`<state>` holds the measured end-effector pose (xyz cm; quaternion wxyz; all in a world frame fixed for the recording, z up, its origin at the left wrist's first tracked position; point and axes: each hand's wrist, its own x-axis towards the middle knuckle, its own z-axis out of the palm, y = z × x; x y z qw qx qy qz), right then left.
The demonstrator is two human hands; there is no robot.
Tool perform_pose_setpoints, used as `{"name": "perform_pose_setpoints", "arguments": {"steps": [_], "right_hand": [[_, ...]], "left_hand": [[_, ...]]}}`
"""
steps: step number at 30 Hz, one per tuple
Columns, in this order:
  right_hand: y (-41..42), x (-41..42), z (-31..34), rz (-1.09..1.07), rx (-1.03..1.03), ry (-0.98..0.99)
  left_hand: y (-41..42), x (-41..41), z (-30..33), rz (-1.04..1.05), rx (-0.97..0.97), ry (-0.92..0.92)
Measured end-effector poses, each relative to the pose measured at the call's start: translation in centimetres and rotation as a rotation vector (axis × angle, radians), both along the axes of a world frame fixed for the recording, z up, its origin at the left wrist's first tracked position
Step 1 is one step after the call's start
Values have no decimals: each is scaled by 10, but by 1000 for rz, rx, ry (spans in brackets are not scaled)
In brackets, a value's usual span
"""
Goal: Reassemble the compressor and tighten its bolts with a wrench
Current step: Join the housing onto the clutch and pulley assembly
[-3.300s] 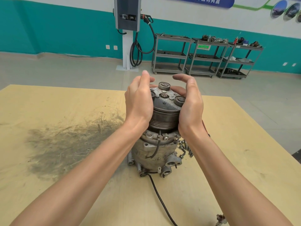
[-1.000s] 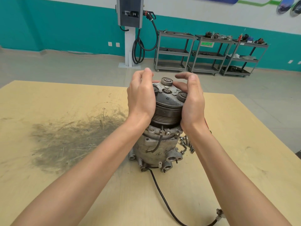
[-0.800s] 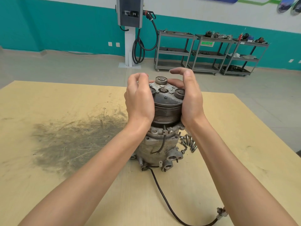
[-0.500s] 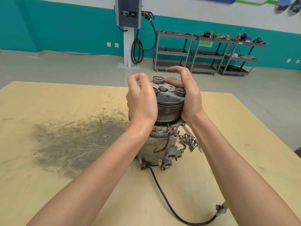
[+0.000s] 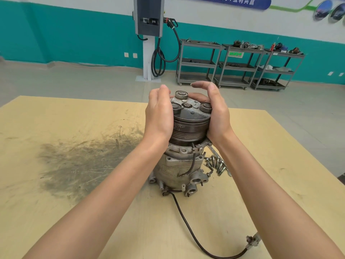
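Now: left hand [image 5: 158, 116] cupped round pulley [image 5: 190, 126] atop compressor [image 5: 179, 165], upright mid counter [image 5: 56, 113]; right hand [image 5: 217, 114] grips opp. side, prob. to seat/align it. Bolts [image 5: 216, 164] + wrench [image 5: 214, 151] lie just right of body, ready for tightening.

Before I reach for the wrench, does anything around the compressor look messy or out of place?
Yes. A dark grimy smear stains the table left of the compressor. Loose bolts lie in a heap at its right, not yet fitted. Its cable trails loose toward the near edge.
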<state>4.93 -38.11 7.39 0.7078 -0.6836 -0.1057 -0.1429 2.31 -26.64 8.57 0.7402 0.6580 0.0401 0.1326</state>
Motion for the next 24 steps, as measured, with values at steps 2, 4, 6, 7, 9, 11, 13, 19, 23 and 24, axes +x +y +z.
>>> {"name": "perform_pose_setpoints", "arguments": {"steps": [2, 4, 6, 7, 9, 11, 13, 19, 23, 24], "right_hand": [[1, -2, 1, -20, -10, 1], [1, -3, 2, -40, -20, 2], [0, -4, 2, -58, -36, 7], [-1, -4, 2, -65, -47, 12], [-3, -6, 1, -76, -80, 16], [-5, -9, 0, -97, -126, 10], [-9, -15, 0, -133, -156, 4], [-26, -32, 2, -252, -185, -6], [-26, -36, 5, -338, -236, -74], [-23, -35, 6, -327, -249, -86]], "left_hand": [[-3, -1, 2, 19, -19, -7], [-2, 0, 3, 16, -45, -5], [1, 4, 2, -23, -52, 11], [4, 7, 2, -53, -46, 22], [9, 12, 1, -120, -31, 35], [14, 16, 1, -179, -32, 37], [17, 19, 2, -202, -18, 37], [24, 20, -1, -206, 34, 19], [22, 18, -2, -178, 44, -6], [20, 17, -3, -169, 41, -14]]}}
